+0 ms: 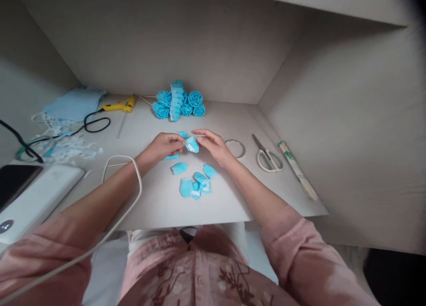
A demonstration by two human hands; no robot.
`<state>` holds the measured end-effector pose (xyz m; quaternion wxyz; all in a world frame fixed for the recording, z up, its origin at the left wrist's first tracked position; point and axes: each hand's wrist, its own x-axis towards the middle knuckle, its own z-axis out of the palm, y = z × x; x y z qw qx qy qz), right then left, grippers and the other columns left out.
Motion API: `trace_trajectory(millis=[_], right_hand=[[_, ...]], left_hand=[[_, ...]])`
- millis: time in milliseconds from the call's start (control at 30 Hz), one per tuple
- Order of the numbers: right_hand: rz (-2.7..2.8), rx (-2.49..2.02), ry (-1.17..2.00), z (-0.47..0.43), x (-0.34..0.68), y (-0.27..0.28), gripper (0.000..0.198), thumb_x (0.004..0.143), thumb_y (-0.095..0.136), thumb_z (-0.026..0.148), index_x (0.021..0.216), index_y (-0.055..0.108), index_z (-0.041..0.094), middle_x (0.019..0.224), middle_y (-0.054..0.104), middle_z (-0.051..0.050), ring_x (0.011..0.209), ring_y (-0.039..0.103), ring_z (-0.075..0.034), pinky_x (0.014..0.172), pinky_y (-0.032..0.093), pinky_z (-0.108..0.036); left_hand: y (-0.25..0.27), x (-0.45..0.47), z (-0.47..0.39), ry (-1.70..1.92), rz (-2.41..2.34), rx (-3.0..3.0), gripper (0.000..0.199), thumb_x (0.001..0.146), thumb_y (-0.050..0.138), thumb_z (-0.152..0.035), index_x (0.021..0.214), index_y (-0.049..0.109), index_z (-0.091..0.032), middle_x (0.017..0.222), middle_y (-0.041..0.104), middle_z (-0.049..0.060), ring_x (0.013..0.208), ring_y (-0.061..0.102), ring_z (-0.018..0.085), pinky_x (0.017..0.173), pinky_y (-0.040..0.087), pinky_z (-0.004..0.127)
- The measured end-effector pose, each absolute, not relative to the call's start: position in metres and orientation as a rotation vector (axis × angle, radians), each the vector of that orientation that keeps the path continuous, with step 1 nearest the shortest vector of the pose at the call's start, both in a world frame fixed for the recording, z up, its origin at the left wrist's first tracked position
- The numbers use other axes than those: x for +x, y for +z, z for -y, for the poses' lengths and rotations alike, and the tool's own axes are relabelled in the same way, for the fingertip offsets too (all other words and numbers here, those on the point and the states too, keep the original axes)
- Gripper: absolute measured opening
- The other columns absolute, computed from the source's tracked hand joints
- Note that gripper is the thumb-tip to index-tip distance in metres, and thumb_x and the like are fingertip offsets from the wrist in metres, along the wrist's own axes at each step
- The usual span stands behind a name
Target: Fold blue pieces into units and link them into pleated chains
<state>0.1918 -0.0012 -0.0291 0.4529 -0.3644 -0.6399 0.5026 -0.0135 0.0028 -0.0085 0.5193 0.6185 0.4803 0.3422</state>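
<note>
As the head view shows, the left hand [168, 145] is closed in a pinch on one edge of a small blue piece [192, 145], raised over the tabletop [226, 208]; the right hand [214, 145] is half open at its other side, thumb tip by its edge, and whether the thumb presses on it I cannot tell. Measured from that blue piece, loose blue pieces [185, 187] lie nearer the body, a strip of tabletop separating them from the front edge [213, 222]. Beyond it, blue roses [187, 109] lie close to the back wall [173, 39]. Rightward from it come a thin ring [244, 149], scissors [265, 152], then sticks [297, 170] alongside the right wall [349, 119]. Leftward, a white cable [140, 186] loops across the left forearm [100, 197], crowding that side, with a yellow glue gun [120, 105] farther back.
</note>
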Motion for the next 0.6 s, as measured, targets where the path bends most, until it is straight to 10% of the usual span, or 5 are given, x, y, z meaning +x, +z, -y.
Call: trace_trajectory(millis=[600], right_hand=[[1.596, -0.872, 1.244, 0.000, 0.186, -0.030, 0.039, 0.082, 0.066, 0.035, 0.117, 0.063, 0.019, 0.078, 0.060, 0.002, 0.073, 0.055, -0.012, 0.076, 0.044, -0.027]], left_hand=[[-0.016, -0.008, 0.008, 0.876, -1.040, 1.504, 0.038, 0.077, 0.060, -0.050, 0.065, 0.063, -0.014, 0.062, 0.060, 0.003, 0.053, 0.047, 0.010, 0.053, 0.037, 0.024]])
